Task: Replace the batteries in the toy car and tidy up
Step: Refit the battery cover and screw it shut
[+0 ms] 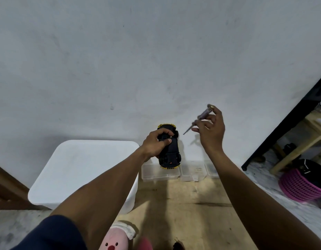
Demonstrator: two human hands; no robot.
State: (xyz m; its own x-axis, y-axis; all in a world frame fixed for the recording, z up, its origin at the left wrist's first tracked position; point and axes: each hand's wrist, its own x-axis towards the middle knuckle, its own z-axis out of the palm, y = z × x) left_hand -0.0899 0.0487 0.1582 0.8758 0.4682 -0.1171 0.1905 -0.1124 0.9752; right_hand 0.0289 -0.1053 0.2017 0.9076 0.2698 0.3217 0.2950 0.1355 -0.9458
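1. Head view: the left hand (155, 141) grips the toy car (171, 153) across its middle. The fingers curl over one side and the thumb presses on the underside, which likely steadies the car for tool work.
2. The car is turned belly up, probably so that the battery cover faces the person.
3. It sits at the table's (183, 204) far edge, close to the wall, its near end over a clear plastic box (161, 175). Whether it rests on that box or hangs just above it cannot be told.
4. The right hand (210, 129) pinches a screwdriver (203, 113) between thumb and fingertips, the other fingers loosely spread. The tip slants down toward the car but is well apart from it, so the tool looks ready and not engaged.
5. More clear boxes line the same far edge, seemingly handy for screws or batteries. A white lidded bin (84, 166) stands at the left edge.
6. The car shows a black underside with dark wheels at its corners. Yellow bodywork peeks out at both ends, and a small red spot sits near the closer end. No open compartment or battery can be made out.
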